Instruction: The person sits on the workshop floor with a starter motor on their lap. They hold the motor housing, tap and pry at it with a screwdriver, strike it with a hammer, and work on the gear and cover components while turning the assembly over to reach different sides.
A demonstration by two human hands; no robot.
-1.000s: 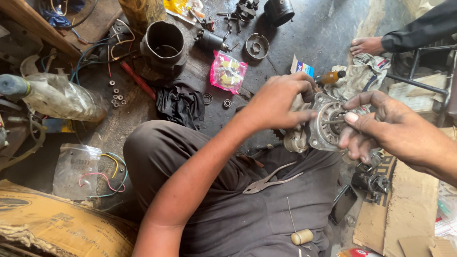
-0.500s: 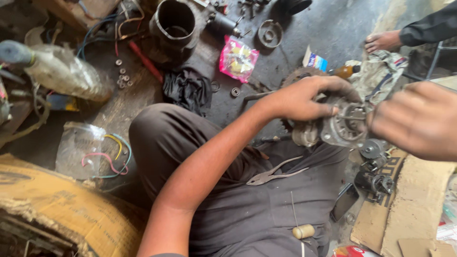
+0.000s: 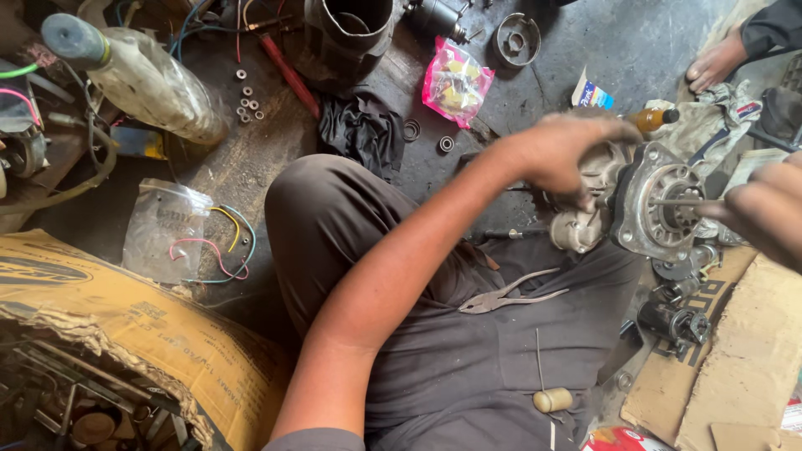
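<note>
While the left hand (image 3: 560,154) is clamping over the top of the grey starter motor (image 3: 635,205), fingers curled around its housing and steadying it above the person's lap, the right hand (image 3: 764,213) is coming in from the right edge with a thin metal rod (image 3: 677,201) pinched narrowly between its fingertips. Compared with a moment ago, when this hand was spread over the motor's open end, it has drawn back, and the rod's tip is now lying across the toothed pinion gear (image 3: 683,209) in the motor's round front face; that gear is now standing bare to the camera. Just below and left of the motor, a pair of pliers (image 3: 510,294) is lying open on the dark trousers, and further below the motor an awl with a pale handle (image 3: 551,399) is resting on the same cloth. Up and left of the motor, a pink plastic packet (image 3: 455,83) is lying on the grimy floor (image 3: 635,42), and up and right of it another person's bare foot (image 3: 714,60) is showing.
</note>
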